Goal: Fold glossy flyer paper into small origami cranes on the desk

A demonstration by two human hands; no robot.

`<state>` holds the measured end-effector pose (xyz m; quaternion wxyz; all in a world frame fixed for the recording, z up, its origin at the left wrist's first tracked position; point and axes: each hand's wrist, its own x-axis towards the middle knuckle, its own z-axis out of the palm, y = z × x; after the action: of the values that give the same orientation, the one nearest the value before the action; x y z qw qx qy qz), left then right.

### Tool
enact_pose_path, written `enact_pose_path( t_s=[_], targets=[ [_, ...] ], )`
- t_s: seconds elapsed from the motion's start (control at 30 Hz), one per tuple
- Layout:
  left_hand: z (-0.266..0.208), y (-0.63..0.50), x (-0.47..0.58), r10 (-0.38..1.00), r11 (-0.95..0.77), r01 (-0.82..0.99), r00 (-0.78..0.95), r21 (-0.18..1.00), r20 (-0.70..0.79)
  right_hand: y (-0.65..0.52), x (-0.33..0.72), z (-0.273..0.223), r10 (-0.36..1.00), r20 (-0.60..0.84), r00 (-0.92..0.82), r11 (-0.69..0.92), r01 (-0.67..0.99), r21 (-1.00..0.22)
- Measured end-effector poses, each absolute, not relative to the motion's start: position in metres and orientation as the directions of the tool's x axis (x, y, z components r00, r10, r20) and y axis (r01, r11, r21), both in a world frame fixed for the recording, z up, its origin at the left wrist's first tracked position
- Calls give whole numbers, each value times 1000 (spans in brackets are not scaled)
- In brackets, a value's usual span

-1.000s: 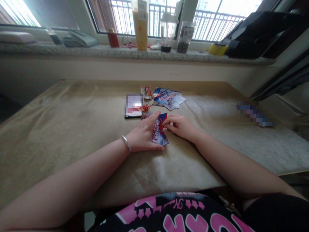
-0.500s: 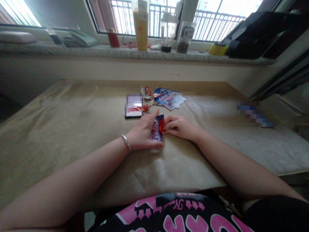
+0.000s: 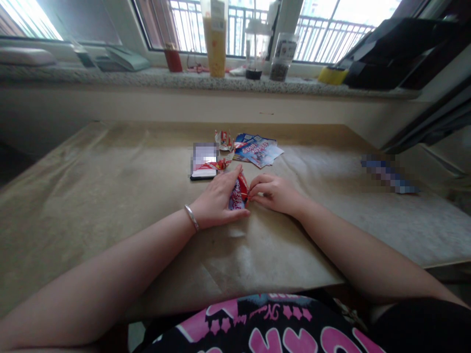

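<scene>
A printed paper (image 3: 237, 197), blue with red and white lettering, lies on the table between my hands, its red side turned up along the right edge. My left hand (image 3: 221, 196), a silver bangle at its wrist, rests over the left part of the paper. Its fingers and thumb are stretched out and apart, the thumb near the paper's lower edge and the fingers near the top. At the right edge, the thumb and fingertips of my right hand (image 3: 268, 192) pinch the red flap. My left palm hides part of the paper.
Beyond my hands lie a phone (image 3: 203, 171), red and white crumpled wrappers (image 3: 224, 141) and a fanned pile of blue printed sheets (image 3: 260, 151). A blurred blue strip (image 3: 390, 175) lies far right. Bottles, including a tall yellow-filled one (image 3: 215, 46), stand on the windowsill (image 3: 140, 76).
The red flap stands along the paper's right edge in a different shape, and less of the blue face shows. My left thumb has moved up slightly; my right hand keeps its pinch.
</scene>
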<state>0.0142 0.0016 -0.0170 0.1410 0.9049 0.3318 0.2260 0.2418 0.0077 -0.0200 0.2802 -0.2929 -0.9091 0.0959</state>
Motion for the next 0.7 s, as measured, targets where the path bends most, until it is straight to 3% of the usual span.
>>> enact_pose_path(
  t_s=[0.17,0.47,0.7],
  targets=[
    [-12,0,12,662,-740,444,616,505,427,2,240,-15,609,510,-607,789,528,-314],
    [-7,5,15,593,-789,489,444,373,672,-2,239,-16,660,462,-592,748,570,-340],
    [0,3,17,592,-787,457,369,414,717,-8,230,-15,654,429,-623,754,582,-305]
  ],
)
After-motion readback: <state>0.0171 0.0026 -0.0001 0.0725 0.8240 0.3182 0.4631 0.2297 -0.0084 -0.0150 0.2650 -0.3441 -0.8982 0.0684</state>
